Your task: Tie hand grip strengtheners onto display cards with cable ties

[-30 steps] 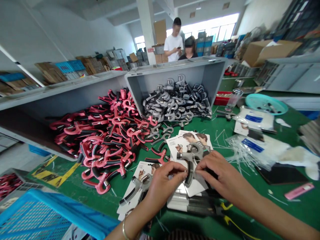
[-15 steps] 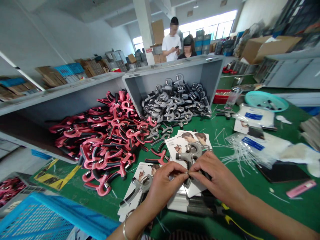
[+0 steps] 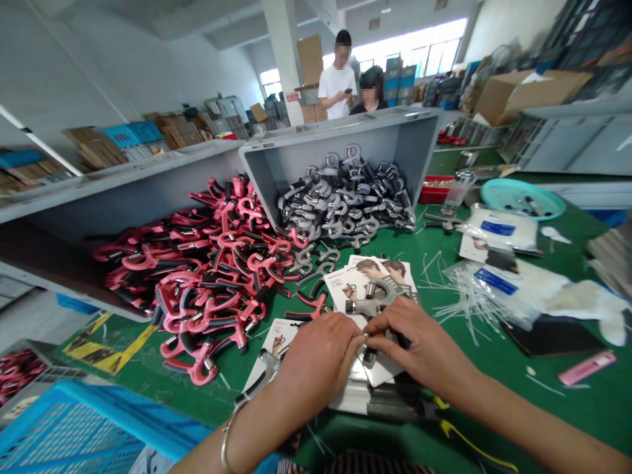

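Note:
My left hand (image 3: 318, 359) and my right hand (image 3: 417, 336) meet fingertip to fingertip over a grey hand grip strengthener (image 3: 380, 291). Both are closed in a pinch; what they hold is too small and hidden to name. The grip lies on a printed card (image 3: 340, 282), its coiled spring showing above my fingers and its handles partly covered by them. Left of my left hand, another grey grip strengthener (image 3: 264, 375) rests on a second card (image 3: 276, 332), partly hidden by my forearm.
Pink grip strengtheners (image 3: 227, 243) spill from a tipped crate; grey ones (image 3: 340, 204) fill the crate (image 3: 415, 151) beside it. White cable ties (image 3: 471, 299) lie at right near plastic bags (image 3: 523, 280). Yellow-handled pliers (image 3: 447, 428) lie near me. A blue basket (image 3: 93, 408) stands front left. Two people are behind.
My left hand has turned over, its back now facing up and hiding its fingertips. Both pinches have shifted slightly left. The grip strengthener stays on its card.

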Demonstrator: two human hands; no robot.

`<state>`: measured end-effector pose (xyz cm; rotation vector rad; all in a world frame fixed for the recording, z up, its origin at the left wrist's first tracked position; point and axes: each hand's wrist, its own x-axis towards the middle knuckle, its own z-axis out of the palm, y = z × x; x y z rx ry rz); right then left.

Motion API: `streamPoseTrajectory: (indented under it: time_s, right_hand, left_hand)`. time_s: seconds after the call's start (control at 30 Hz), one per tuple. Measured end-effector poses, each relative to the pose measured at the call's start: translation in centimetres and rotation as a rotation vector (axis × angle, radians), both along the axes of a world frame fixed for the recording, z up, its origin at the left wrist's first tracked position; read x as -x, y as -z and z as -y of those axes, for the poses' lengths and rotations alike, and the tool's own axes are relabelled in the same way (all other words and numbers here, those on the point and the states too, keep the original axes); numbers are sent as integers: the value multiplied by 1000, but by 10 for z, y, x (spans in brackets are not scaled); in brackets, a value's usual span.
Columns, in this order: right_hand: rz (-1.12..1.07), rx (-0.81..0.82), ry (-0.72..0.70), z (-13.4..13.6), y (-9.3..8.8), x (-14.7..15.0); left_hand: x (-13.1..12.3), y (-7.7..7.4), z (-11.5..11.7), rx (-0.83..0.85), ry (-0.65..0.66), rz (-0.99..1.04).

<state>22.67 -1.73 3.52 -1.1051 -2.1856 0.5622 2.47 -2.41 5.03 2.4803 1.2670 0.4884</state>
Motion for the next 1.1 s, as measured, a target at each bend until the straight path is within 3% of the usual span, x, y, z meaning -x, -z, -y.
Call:
streamPoseTrajectory:
  time_s: [0.17,0.33,0.4,0.53,0.67,0.8,0.93,1.0,1.1]
  right_hand:
    - [-28,18,-55,1,-6,-4]
    - [-32,54,-106,2,-9,-13]
    - [-38,66,-105,2,-8,-13]
    - [-109,88,-90,1,-1,-8]
    - [-201,115,-153,-5,7,-5]
    - [-209,139,-278,-8,7,-5]
    - [-328,138,-330,-2,12,-14]
    - [-419,105,-219,0,25,-34]
    - [-410,94,306,-7,65,-93]
  left_hand:
    - [2,-7,-2,181,-21,203]
    - [3,9,3,494,-68,622]
    - [-1,20,7,428,-82,616]
    - [-12,43,17,72,-123,435]
    - [-10,61,21,-46,-173,387]
    - [-1,67,18,-122,-177,322]
    - [-1,58,15,-248,-140,318]
    - [11,48,16,-249,-161,351]
    - [63,38,24,-236,-314,391]
